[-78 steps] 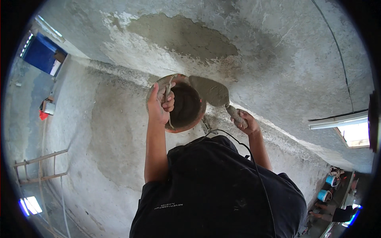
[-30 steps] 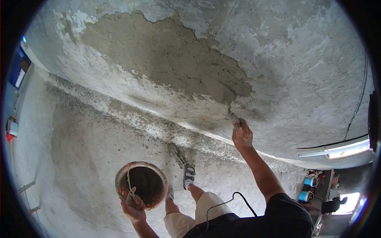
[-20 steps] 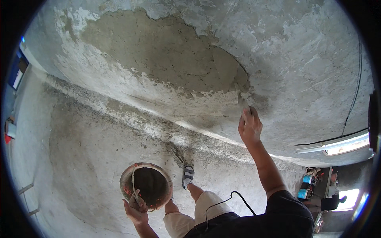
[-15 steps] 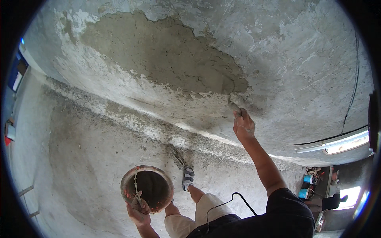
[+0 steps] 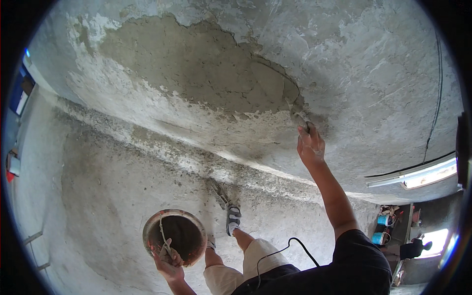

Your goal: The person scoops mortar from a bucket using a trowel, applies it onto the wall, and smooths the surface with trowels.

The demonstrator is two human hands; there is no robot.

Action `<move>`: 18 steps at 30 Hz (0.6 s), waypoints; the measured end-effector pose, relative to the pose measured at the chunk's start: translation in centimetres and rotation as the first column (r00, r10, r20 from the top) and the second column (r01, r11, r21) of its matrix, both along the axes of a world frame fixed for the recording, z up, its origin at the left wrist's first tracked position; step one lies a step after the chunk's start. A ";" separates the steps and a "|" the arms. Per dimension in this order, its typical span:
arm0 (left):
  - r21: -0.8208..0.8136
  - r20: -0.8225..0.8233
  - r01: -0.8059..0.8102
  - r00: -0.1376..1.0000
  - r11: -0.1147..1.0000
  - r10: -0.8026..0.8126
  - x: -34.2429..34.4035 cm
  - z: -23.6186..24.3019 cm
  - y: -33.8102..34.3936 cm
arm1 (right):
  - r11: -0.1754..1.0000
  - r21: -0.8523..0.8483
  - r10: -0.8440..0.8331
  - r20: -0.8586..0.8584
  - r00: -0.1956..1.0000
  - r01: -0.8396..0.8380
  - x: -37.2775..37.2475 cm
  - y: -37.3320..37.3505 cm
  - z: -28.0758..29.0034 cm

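Observation:
My right hand (image 5: 311,146) is closed round the handle of a mortar-smeared trowel (image 5: 298,113). Its blade is against the wall (image 5: 364,83), at the lower right end of a darker, damp-looking mortar patch (image 5: 211,64). At the lower left, my left hand (image 5: 169,265) grips the near-left rim of a round bucket (image 5: 151,236). Dark grey mortar (image 5: 184,236) lies inside, and a light cord or handle (image 5: 162,229) runs along the inner side. A grey-coated piece by the left fingers is too unclear to name.
My sandalled foot (image 5: 233,216) stands on the rough concrete floor (image 5: 118,182), near the wall's base. A cable (image 5: 437,98) runs down the wall at right. Blue buckets (image 5: 378,238) and another person (image 5: 410,249) are at the far right.
My right hand and the trowel have moved right and slightly up along the patch's edge, leaving a smoother area there. The bucket in my left hand has shifted slightly left and down.

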State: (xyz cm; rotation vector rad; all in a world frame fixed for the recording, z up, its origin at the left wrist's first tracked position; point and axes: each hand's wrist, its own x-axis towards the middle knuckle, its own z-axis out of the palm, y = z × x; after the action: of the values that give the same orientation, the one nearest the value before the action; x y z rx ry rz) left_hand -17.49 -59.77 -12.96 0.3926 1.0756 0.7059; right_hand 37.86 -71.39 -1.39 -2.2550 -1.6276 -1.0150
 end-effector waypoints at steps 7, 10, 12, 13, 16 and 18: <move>-0.015 0.046 -0.050 0.998 0.999 0.051 -1.2 0.6 -0.5 | 0.987 -0.107 -0.137 -0.148 0.979 0.122 -3.4 -7.9 -3.6; -0.023 0.069 -0.066 0.995 0.998 0.068 -1.5 0.6 -0.9 | 0.999 -0.034 -0.034 -0.149 0.988 0.029 -5.5 -8.5 -2.8; -0.011 0.076 -0.045 0.996 0.999 0.045 -1.4 0.6 -1.2 | 1.000 0.014 -0.001 -0.111 0.994 0.002 -5.2 -6.9 -1.4; 0.005 0.079 -0.032 0.996 0.999 0.032 -1.1 0.5 -1.3 | 0.997 0.067 0.048 -0.076 0.996 -0.043 -4.4 -5.5 -0.6; 0.023 0.083 0.017 0.996 1.000 -0.019 0.2 1.1 -1.7 | 0.993 0.095 0.082 -0.073 0.994 -0.075 -1.3 -1.7 0.1; 0.004 0.080 0.023 0.996 1.000 -0.023 1.2 2.1 -1.9 | 0.998 -0.001 0.059 -0.079 0.995 -0.059 0.2 -0.8 -0.9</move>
State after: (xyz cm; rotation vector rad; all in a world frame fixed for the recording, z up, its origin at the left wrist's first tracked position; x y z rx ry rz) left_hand -16.32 -61.72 -10.86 0.3755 0.9927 0.6972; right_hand 38.05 -72.20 -2.25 -2.2056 -1.6535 -0.8980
